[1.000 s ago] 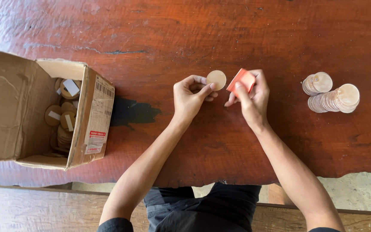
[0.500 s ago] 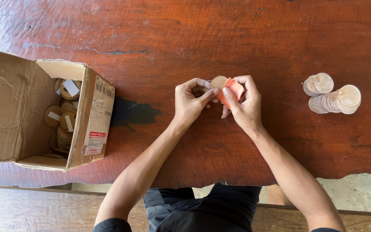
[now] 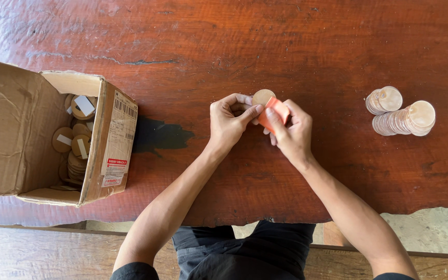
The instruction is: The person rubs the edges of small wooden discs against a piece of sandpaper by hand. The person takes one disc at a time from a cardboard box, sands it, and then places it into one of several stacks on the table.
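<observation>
My left hand pinches a small round wooden disc over the middle of the dark red wooden table. Pressed against that disc is a folded orange piece of sandpaper, held by my right hand. Both hands meet above the table, fingers curled around their objects. Part of the disc is hidden behind the orange sheet and my fingers.
An open cardboard box at the left holds several wooden discs, some with white strips. Leaning rows of finished discs lie at the right. A wooden bench runs below the table's near edge.
My right hand has carried the orange sheet leftward onto the disc, so the two hands now touch. The left hand stayed in place.
</observation>
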